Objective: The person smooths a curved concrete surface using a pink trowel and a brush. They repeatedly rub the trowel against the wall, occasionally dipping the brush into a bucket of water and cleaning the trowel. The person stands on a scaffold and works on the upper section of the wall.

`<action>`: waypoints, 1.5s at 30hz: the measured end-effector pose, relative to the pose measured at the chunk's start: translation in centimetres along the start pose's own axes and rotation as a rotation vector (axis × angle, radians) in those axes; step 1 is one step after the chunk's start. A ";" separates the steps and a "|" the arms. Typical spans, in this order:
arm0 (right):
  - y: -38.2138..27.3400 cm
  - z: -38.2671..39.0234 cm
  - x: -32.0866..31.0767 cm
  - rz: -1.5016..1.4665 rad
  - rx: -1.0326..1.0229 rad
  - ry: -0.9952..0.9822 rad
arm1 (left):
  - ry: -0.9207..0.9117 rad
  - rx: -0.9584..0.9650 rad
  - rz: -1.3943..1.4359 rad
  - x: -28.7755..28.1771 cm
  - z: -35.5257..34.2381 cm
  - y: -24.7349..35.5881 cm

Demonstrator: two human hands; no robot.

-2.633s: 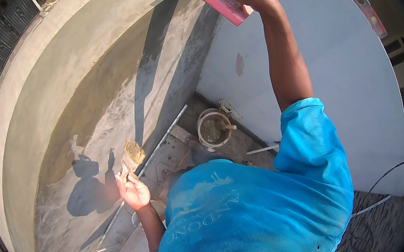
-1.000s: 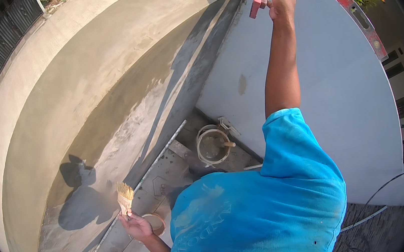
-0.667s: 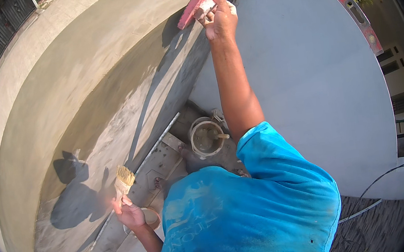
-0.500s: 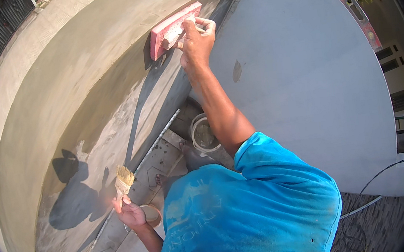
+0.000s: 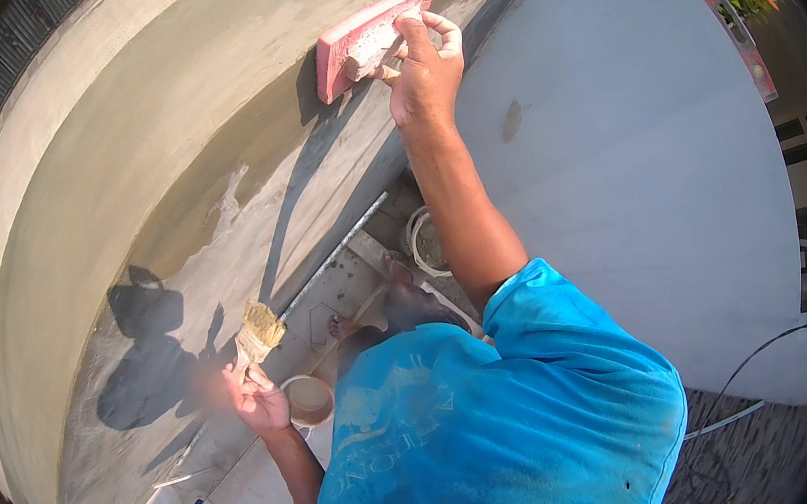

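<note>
My right hand (image 5: pixel 428 78) grips the handle of a pink-red plastering float (image 5: pixel 367 39), its flat face against the upper part of a curved grey plastered wall (image 5: pixel 136 124). My left hand (image 5: pixel 260 403), lower and nearer to me, is closed around the handle of a paintbrush (image 5: pixel 259 332). The brush's pale bristles are caked and point up, away from my body. In the picture they are close to the wall, but I cannot tell whether they touch it. A darker, wet-looking band with a pale ragged patch (image 5: pixel 228 201) runs along the wall below the float.
A round bucket (image 5: pixel 309 403) stands by my left wrist; another whitish bucket (image 5: pixel 427 242) is partly behind my right forearm. On the right rises a smooth grey-blue wall (image 5: pixel 633 153), with a red spirit level (image 5: pixel 730 20) along its edge. A black cable (image 5: pixel 749 358) hangs lower right.
The view has shifted, so most things appear farther right and higher. Both hands keep their grips. The float stays against the wall, and the pale patch's outline on the dark band looks different.
</note>
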State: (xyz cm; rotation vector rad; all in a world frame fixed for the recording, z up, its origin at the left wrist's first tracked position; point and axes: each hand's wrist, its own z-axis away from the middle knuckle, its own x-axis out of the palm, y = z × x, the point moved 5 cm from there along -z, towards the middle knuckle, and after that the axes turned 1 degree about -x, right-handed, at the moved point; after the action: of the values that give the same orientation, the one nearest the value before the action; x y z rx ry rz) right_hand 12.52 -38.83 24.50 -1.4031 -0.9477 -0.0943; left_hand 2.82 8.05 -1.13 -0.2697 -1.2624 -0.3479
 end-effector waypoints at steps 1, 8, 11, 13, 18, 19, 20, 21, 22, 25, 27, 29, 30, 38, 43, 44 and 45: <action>1.5 1.3 0.0 0.027 -0.037 0.047 | 0.004 -0.004 -0.009 0.7 0.5 0.2; 9.5 15.6 -8.3 0.124 0.234 -0.398 | 0.034 -0.016 -0.147 6.9 -1.1 -1.7; 5.4 20.0 -6.8 0.043 0.276 -0.745 | 0.052 -0.017 -0.249 9.0 -2.7 -5.4; 2.2 18.4 -4.8 -0.018 0.242 -0.815 | 0.075 0.006 -0.353 9.9 -3.4 -7.7; -13.4 3.7 1.0 0.145 -0.442 -0.940 | 0.163 0.095 -0.485 9.3 -2.2 -8.9; -15.7 0.7 2.6 0.250 -0.540 -0.986 | 0.194 0.104 -0.457 8.5 -1.9 -9.1; -16.7 -3.1 4.0 0.465 -0.638 -1.120 | 0.171 0.146 -0.463 7.0 -1.9 -9.0; -17.5 -5.9 5.0 0.699 -0.741 -1.238 | 0.179 0.152 -0.447 7.1 -2.1 -9.5; -17.7 -6.4 6.7 0.775 -0.819 -1.325 | 0.170 0.171 -0.428 6.7 -2.1 -9.9; -13.6 -5.6 11.7 0.942 -0.793 -1.596 | 0.094 0.196 -0.239 4.8 -1.1 -10.0; -12.1 -2.0 14.9 0.884 -0.883 -1.840 | 0.210 0.378 -0.196 4.8 -0.3 -11.2; -9.8 -1.4 15.9 0.744 -0.849 -1.940 | 0.148 0.371 -0.171 5.0 -0.2 -12.6; -8.6 -1.6 15.9 0.668 -0.835 -1.991 | 0.115 0.374 -0.158 4.8 -0.4 -14.1; -7.3 -7.7 16.2 1.209 -0.897 -1.895 | 0.173 0.556 -0.045 4.9 1.9 -20.7; -6.9 -8.1 17.0 1.183 -0.722 -1.787 | 0.190 0.651 0.000 3.9 4.1 -21.2; -7.5 -5.0 17.1 1.055 -0.877 -1.881 | 0.207 0.654 -0.025 3.8 4.3 -21.0; -8.0 -2.9 17.3 0.918 -1.039 -1.959 | 0.216 0.657 -0.052 4.0 3.7 -20.8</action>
State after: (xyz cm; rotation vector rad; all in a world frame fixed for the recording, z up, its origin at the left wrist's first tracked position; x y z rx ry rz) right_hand 20.50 -35.08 41.64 -2.6804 -1.6610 2.0866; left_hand -7.71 -9.96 3.88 0.3536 -1.1056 0.0079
